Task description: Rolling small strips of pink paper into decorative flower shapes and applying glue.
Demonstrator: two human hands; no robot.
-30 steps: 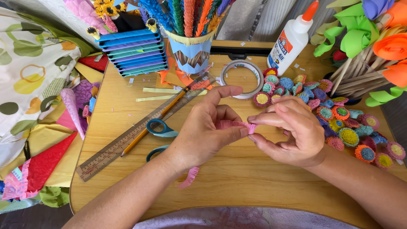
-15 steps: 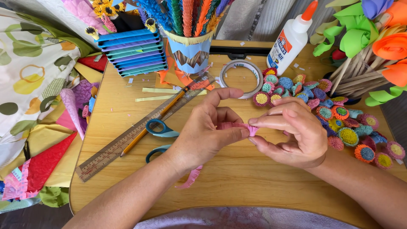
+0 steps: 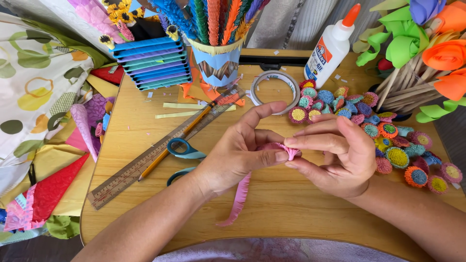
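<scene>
Both hands meet over the middle of the wooden table [image 3: 301, 213]: left hand [image 3: 238, 153] and right hand [image 3: 340, 157] pinch a pink fringed paper strip [image 3: 291, 151] between fingertips. Its loose tail hangs toward the near edge, with scissors [image 3: 184, 150] just left.

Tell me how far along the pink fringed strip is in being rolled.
Done: a small pink coil is wound, and many finished paper flowers lie to the right on the table. In hand: the left hand and right hand pinch the coil between fingertips. Left: a length of pink fringed strip trails unrolled below the left hand.
</scene>
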